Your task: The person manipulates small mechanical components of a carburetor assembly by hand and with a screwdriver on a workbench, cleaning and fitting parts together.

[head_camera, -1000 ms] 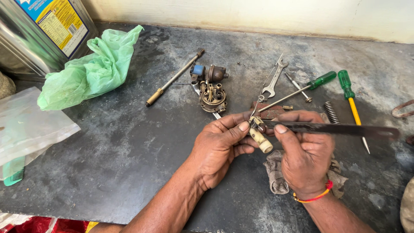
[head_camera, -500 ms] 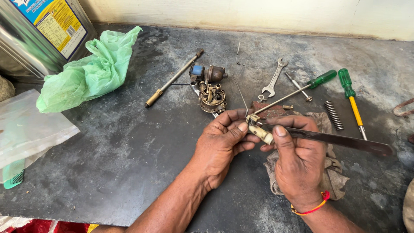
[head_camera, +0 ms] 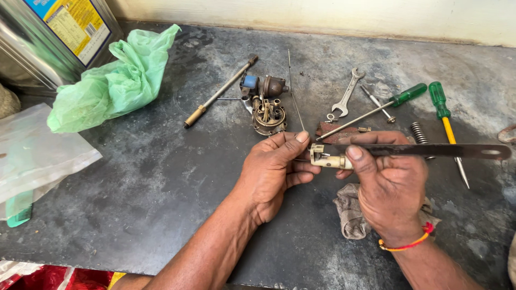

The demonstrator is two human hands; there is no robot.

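Compared with a second ago, both hands sit a little lower and nearer the table's front edge, and the blade (head_camera: 430, 151) now lies almost level, its far end reaching out over the yellow screwdriver (head_camera: 448, 126) instead of slanting down to the right. The thin wire (head_camera: 295, 96) now stands up from the left fingertips toward the far wall, where a second ago it was not to be seen; the tools behind have stayed where they were. The left hand (head_camera: 271, 174) pinches the wire between thumb and forefinger, its other fingers curled under. The right hand (head_camera: 389, 185) is closed around the part (head_camera: 329, 159) and the blade together, thumb pressed on top of the part. The part is a small cream-coloured metal piece, roughly cylindrical, with a squarer bracket-like end facing the left hand; it is held above the dark table (head_camera: 161, 177), between the two hands, just in front of the carburettor body (head_camera: 267, 110). The blade is a flat, dark, narrow strip with a hole near its far end. A grey rag (head_camera: 349, 215) lies on the table under the right hand, and a spanner (head_camera: 348, 94), a green screwdriver (head_camera: 376, 110) and a spring (head_camera: 418, 132) lie beyond.
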